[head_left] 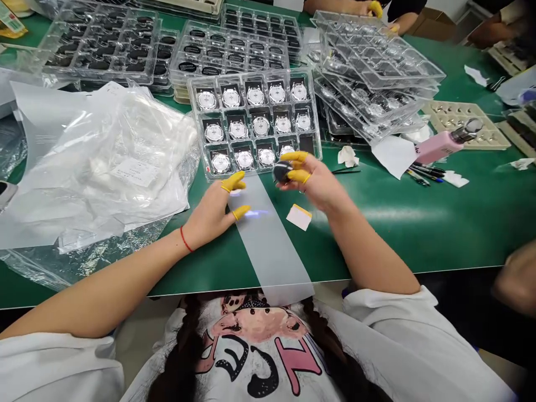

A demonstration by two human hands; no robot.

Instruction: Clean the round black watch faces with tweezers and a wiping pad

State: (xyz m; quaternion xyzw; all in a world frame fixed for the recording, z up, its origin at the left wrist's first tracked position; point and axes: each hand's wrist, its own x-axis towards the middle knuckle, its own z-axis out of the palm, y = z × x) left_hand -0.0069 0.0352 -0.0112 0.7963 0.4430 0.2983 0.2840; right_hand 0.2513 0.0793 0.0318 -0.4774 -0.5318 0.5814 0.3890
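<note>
My right hand (320,181), with yellow finger cots on its fingertips, pinches a dark round watch part (282,171) above the table, at the tray's lower right corner. My left hand (213,209) is open, thumb and forefinger apart in yellow finger cots, at the left edge of a translucent film strip (272,240). Just beyond both hands lies a clear plastic tray (262,139) with several round silver watch parts in its pockets. The lower right pocket shows no silver part. A small white pad with a yellow edge (299,216) lies below my right hand.
Plastic bags and film sheets (125,151) cover the left side. Stacked trays (234,50) line the back, and a tilted stack (372,78) stands back right. A pink handheld tool (439,146), pens (427,172) and a beige tray (469,123) lie right. Other people's hands (377,11) show beyond.
</note>
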